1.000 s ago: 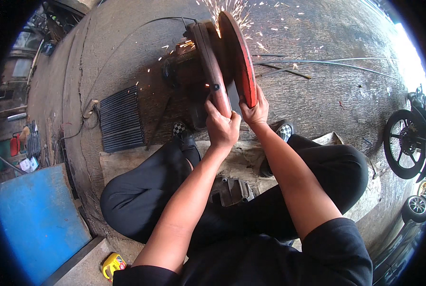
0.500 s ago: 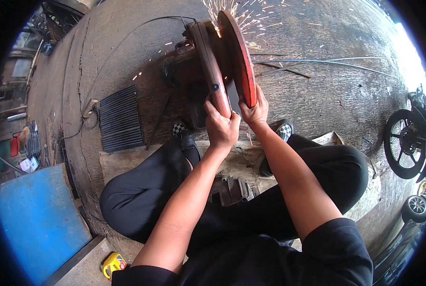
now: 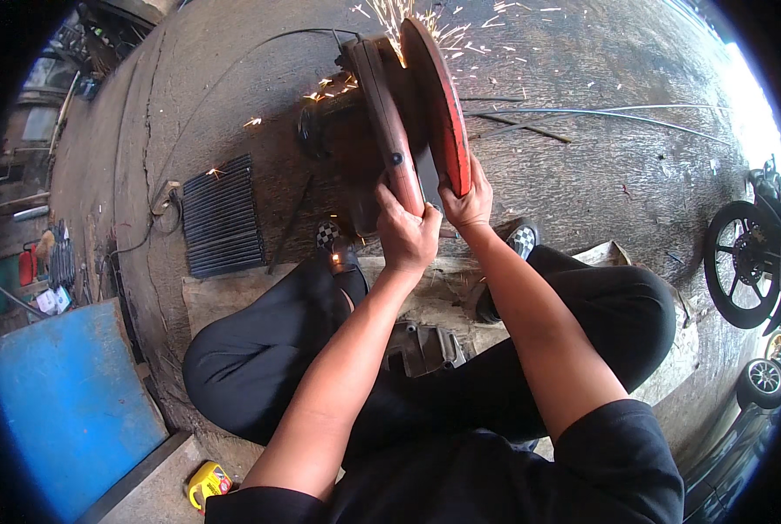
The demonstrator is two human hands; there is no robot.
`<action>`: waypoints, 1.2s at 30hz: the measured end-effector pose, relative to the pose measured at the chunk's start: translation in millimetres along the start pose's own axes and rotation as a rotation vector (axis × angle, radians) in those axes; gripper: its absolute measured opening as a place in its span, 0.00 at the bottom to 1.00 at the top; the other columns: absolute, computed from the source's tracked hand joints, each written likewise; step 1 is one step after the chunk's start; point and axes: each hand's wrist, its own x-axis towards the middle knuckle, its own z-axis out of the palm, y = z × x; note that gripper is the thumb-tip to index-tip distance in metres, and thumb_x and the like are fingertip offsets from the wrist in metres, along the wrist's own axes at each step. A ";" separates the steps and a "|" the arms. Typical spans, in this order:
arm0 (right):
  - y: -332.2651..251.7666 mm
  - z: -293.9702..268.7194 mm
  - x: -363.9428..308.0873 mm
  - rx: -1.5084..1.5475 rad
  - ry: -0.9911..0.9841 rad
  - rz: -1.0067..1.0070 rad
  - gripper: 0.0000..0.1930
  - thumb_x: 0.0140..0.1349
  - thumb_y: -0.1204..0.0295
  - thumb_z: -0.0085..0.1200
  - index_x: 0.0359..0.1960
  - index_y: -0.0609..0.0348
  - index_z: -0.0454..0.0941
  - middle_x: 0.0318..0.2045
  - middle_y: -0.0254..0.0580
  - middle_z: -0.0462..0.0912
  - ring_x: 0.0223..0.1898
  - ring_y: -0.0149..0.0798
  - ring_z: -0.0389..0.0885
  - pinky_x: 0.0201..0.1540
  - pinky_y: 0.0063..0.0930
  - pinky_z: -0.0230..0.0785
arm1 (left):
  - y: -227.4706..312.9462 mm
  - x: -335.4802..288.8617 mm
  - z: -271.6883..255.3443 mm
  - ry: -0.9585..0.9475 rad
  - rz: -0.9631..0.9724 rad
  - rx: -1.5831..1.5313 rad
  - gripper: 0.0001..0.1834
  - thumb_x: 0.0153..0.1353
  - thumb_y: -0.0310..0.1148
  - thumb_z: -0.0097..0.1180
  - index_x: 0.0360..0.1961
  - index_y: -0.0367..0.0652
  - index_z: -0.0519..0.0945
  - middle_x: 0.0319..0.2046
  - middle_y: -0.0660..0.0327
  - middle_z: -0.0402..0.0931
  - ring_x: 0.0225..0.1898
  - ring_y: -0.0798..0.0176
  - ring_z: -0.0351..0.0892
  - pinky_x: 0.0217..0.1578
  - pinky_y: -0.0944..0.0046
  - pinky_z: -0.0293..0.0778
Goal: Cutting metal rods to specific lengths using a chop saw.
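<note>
1. Your left hand [image 3: 405,234] has a closed grip on the near end of the red metal bar [image 3: 388,140].
2. Your right hand [image 3: 469,203] clasps the near edge of the red disc [image 3: 439,96], just right of the bar.
3. Sparks [image 3: 408,22] fly at the far ends.
4. A black grille [image 3: 223,217] lies left on the floor [image 3: 600,166].

black short-sleeved shirt [image 3: 582,472], black trousers [image 3: 259,367], black-and-white checkered shoes [image 3: 523,237], bare forearms.

The red cut-off saw [image 3: 416,113] and sparks [image 3: 408,17] block ahead; bare concrete floor [image 3: 600,166] lies open rightward.
</note>
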 end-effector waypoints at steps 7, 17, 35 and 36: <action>-2.2 -0.9 -0.2 0.023 -0.011 0.021 0.34 0.48 0.65 0.58 0.60 0.56 0.67 0.52 0.50 0.77 0.51 0.52 0.77 0.53 0.40 0.71 | -3.9 -0.6 1.1 0.021 0.027 0.010 0.35 0.49 0.24 0.55 0.60 0.30 0.58 0.45 0.36 0.73 0.46 0.34 0.76 0.47 0.48 0.73; -1.2 -0.9 0.2 0.029 -0.026 0.023 0.34 0.48 0.63 0.58 0.60 0.56 0.67 0.51 0.51 0.77 0.50 0.53 0.77 0.53 0.41 0.71 | -3.8 -1.0 0.4 -0.007 0.009 -0.009 0.36 0.48 0.24 0.56 0.60 0.30 0.58 0.45 0.36 0.73 0.45 0.36 0.77 0.47 0.48 0.72; 1.0 -0.6 -1.5 0.027 -0.051 0.073 0.34 0.49 0.62 0.58 0.61 0.56 0.67 0.51 0.51 0.77 0.51 0.53 0.77 0.53 0.41 0.71 | -4.8 -1.6 1.4 0.000 0.012 -0.029 0.37 0.49 0.24 0.55 0.61 0.30 0.57 0.45 0.36 0.74 0.45 0.35 0.78 0.46 0.49 0.74; 1.9 -0.4 -1.8 0.027 -0.050 0.072 0.34 0.49 0.62 0.58 0.61 0.56 0.67 0.51 0.51 0.77 0.51 0.53 0.77 0.53 0.41 0.71 | -5.3 -1.5 1.7 0.004 0.029 -0.025 0.37 0.49 0.24 0.55 0.61 0.31 0.57 0.46 0.35 0.74 0.45 0.35 0.78 0.46 0.48 0.74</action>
